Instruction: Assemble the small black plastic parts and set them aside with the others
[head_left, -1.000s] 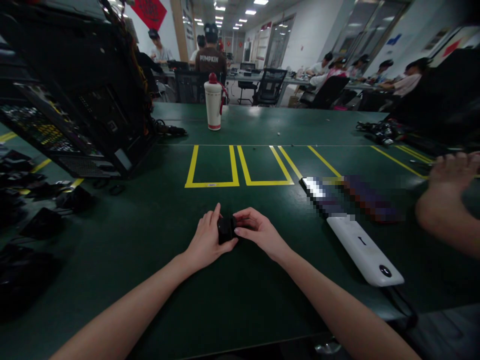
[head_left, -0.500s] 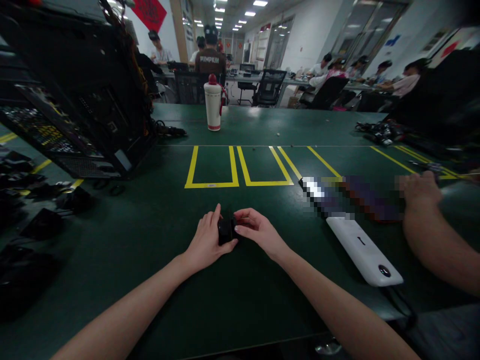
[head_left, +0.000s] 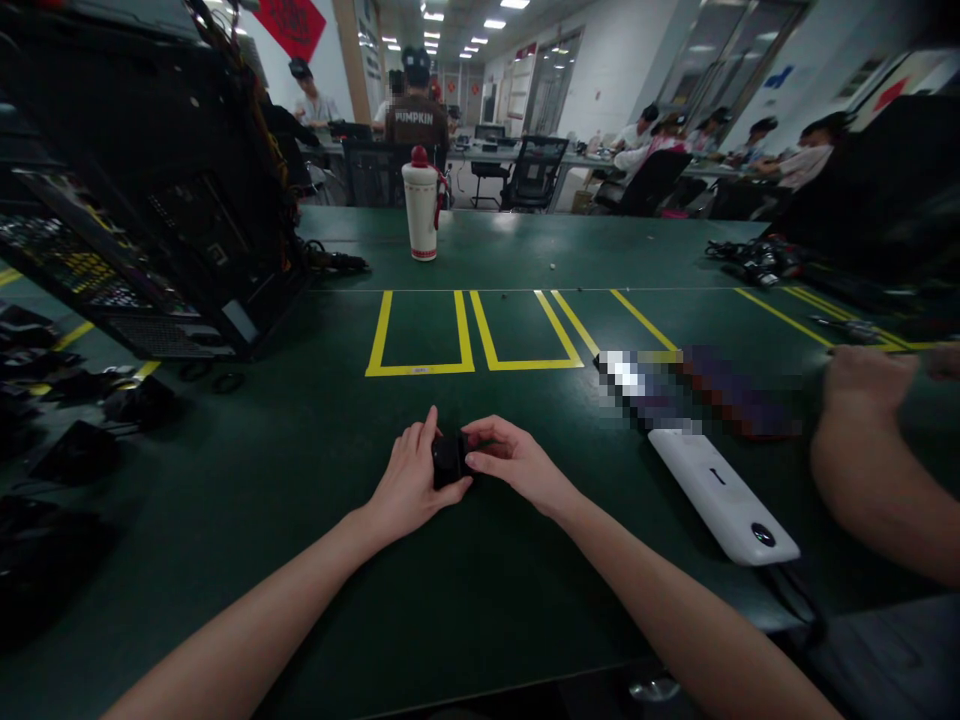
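Both my hands meet at a small black blocky object on the green table; its exact kind is too dark to make out. My left hand grips it from the left, with the thumb along the near side and the index finger pointing away from me. From the right, the thumb and fingers of my right hand pinch its right edge. My fingers cover part of the object.
A computer case stands tilted at left, beside several black parts. Yellow tape marks frames ahead, with a white cup behind. At right lie a white power bank, blurred phones and a co-worker's hand.
My hands keep the same grip on the black object. The co-worker's hand at right has shifted slightly right, and the whole view has moved a little.
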